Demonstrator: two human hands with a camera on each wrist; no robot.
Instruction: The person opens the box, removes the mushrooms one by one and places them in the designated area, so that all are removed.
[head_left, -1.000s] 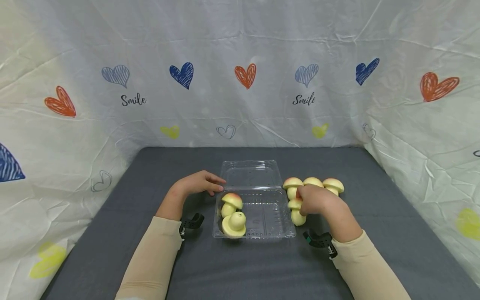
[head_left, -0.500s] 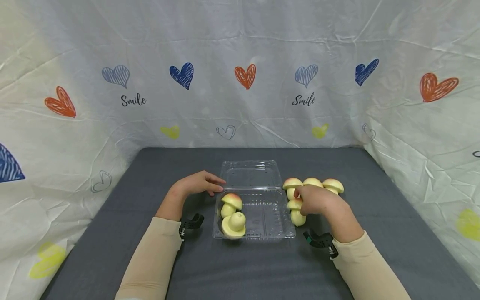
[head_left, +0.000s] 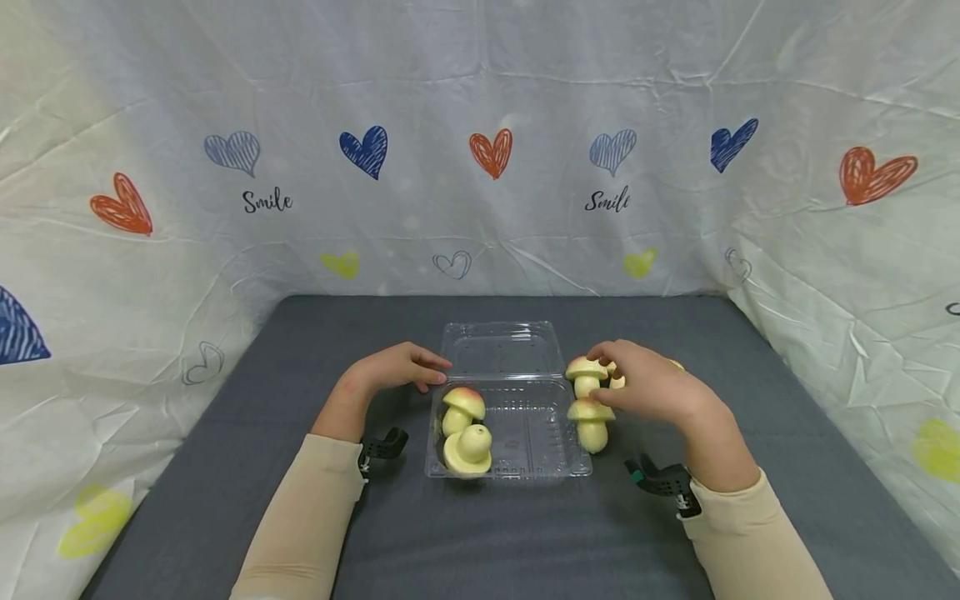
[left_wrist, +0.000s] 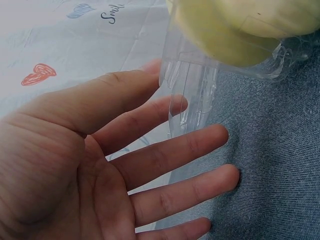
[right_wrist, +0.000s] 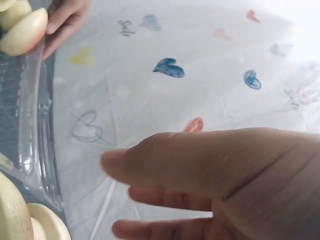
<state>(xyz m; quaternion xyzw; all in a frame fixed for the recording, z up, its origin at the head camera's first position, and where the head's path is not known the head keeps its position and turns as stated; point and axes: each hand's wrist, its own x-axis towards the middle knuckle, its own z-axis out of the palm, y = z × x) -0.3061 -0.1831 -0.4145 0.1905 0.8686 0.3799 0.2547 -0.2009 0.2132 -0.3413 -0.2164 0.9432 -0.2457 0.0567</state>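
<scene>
A clear plastic clamshell box (head_left: 525, 425) lies on the table with its lid (head_left: 502, 350) folded back. Inside, at its left end, are two pale yellow mushrooms with reddish caps, one on its side (head_left: 463, 408) and one stem-up (head_left: 468, 450). My left hand (head_left: 397, 367) has its fingers extended, with the thumb (left_wrist: 120, 95) at the box's left edge. Over the loose mushrooms on the right hovers my right hand (head_left: 648, 383), thumb and fingers apart and nothing between them. Its thumb overlaps the cap of the front mushroom (head_left: 592, 429) in the head view.
Behind the front mushroom lies another mushroom (head_left: 585, 375), against the box's right side. More mushrooms are partly hidden by my right hand. Dark grey cloth (head_left: 510, 542) covers the table, and a white curtain (head_left: 427, 208) printed with hearts hangs behind it.
My right hand has moved back and to the right off the front mushroom, and its fingers have spread. That mushroom now stands straighter beside the box. The left hand has stayed in place.
</scene>
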